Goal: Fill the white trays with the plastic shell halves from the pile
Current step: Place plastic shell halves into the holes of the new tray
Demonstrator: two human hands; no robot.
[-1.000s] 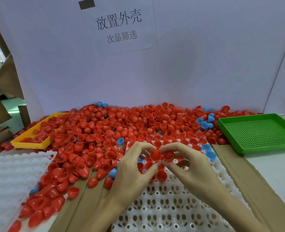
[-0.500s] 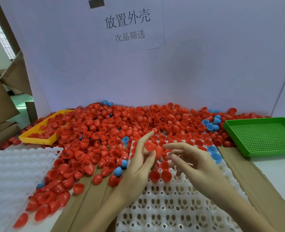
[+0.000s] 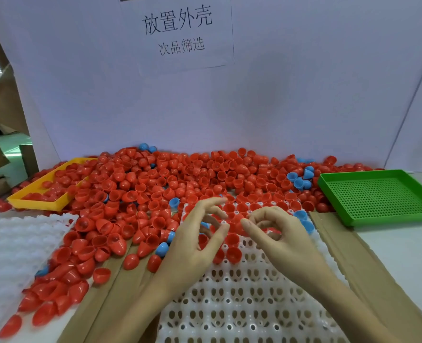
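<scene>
A big pile of red shell halves (image 3: 180, 177), with a few blue ones (image 3: 299, 180), covers the back of the table. The white tray (image 3: 229, 305) lies in front of me. Its far rows hold red halves set in the cups, and the near rows show bare cups. My left hand (image 3: 195, 243) hovers over the tray's left side with spread, relaxed fingers and nothing in them. My right hand (image 3: 279, 238) has curled fingers and pinches a red shell half (image 3: 235, 224) at its fingertips, just above the filled rows. My left thumb tip is next to that shell.
A second white tray (image 3: 12, 243) lies at the left with loose red halves along its edge. A yellow tray (image 3: 34, 203) sits at the back left, partly buried in shells. A green perforated tray (image 3: 378, 196) stands at the right. Brown cardboard strips (image 3: 341, 243) flank the middle tray.
The shell my left fingers held is gone from them, and that hand has spread open. My right hand has curled and now pinches a red shell over the tray.
</scene>
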